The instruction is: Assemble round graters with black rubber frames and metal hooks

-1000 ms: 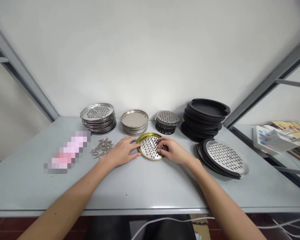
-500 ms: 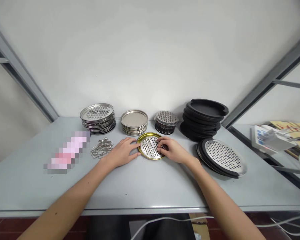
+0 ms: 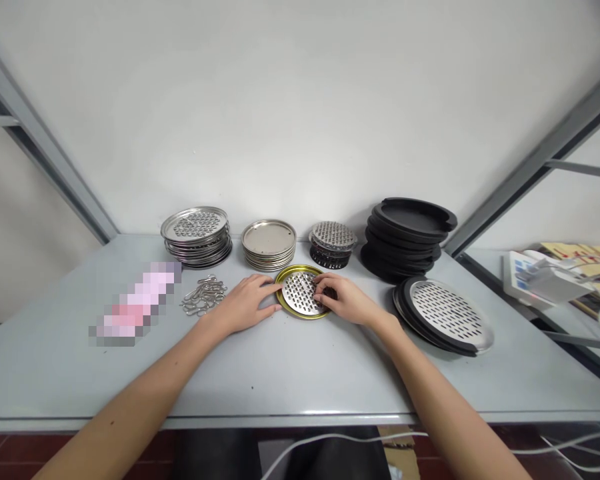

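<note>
A round metal grater disc (image 3: 300,294) with raised teeth lies inside a shallow gold-rimmed round tin (image 3: 286,310) at the middle of the table. My left hand (image 3: 251,303) is open at the tin's left side, thumb and forefinger spread and touching the rim. At the right side my right hand (image 3: 343,298) has its fingers curled in a pinch on the disc, covering that part of it. Beyond the tin stand a stack of toothed discs (image 3: 333,235) and a stack of plain metal lids (image 3: 269,237).
At back left is a stack of rimmed graters (image 3: 195,227); metal hooks (image 3: 204,295) lie in front of it. Black round holders (image 3: 407,220) are piled at back right. Nearer stands another stack topped by a grater (image 3: 447,308). A power strip (image 3: 523,277) sits far right.
The grater disc has shifted very slightly within the tin. Both hands keep nearly the same place and pose.
</note>
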`<state>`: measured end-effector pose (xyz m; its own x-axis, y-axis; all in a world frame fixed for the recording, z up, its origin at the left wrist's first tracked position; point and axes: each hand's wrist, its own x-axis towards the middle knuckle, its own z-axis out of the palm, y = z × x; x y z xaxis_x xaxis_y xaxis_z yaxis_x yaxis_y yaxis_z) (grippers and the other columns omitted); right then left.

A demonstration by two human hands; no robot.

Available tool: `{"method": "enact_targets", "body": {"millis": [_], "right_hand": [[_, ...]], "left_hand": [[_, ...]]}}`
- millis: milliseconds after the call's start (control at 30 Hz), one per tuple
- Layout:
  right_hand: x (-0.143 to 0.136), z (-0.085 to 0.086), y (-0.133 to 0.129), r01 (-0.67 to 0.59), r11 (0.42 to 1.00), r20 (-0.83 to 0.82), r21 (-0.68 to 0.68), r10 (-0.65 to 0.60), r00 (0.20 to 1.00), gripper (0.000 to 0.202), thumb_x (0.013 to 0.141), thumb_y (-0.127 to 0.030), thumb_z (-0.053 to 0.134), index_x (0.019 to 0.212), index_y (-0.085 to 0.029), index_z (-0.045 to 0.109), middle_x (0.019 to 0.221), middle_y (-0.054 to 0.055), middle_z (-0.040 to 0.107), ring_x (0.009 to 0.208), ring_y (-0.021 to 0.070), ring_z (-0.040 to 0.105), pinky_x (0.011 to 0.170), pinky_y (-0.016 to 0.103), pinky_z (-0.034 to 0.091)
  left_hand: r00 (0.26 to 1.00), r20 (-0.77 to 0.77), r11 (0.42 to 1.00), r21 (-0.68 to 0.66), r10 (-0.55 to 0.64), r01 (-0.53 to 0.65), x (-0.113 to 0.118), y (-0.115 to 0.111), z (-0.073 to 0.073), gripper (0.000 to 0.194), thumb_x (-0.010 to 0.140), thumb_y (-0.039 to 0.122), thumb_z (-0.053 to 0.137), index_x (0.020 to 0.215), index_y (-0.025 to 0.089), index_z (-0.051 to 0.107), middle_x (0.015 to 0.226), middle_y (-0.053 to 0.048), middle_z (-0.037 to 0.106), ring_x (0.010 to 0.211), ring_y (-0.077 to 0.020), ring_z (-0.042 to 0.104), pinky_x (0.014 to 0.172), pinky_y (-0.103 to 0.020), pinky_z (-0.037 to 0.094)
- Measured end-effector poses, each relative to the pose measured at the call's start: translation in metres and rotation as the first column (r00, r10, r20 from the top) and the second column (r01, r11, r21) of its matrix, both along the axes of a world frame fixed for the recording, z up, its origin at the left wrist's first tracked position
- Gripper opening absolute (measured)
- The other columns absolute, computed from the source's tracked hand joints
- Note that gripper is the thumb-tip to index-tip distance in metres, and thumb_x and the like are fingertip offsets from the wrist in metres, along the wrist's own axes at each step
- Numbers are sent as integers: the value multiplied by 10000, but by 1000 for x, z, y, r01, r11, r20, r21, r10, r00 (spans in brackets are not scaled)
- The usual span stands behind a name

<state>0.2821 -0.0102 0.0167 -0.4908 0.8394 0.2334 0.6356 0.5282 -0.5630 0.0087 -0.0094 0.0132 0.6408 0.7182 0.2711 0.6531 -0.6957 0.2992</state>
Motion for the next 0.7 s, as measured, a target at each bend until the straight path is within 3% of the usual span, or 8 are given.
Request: {"method": "enact_targets", "body": {"millis": [700], "right_hand": [[2, 0, 1, 26, 1000, 11, 2, -26, 1000, 68, 797, -201, 595, 748, -180, 637, 1118, 102, 618, 1009, 220, 605, 918, 381, 452]], "left_hand": [[973, -233, 992, 125, 8, 21, 11, -5, 6, 384, 927, 382, 462, 1255, 213, 567, 1185, -130, 574, 1086, -293, 517, 910, -437, 431]]}}
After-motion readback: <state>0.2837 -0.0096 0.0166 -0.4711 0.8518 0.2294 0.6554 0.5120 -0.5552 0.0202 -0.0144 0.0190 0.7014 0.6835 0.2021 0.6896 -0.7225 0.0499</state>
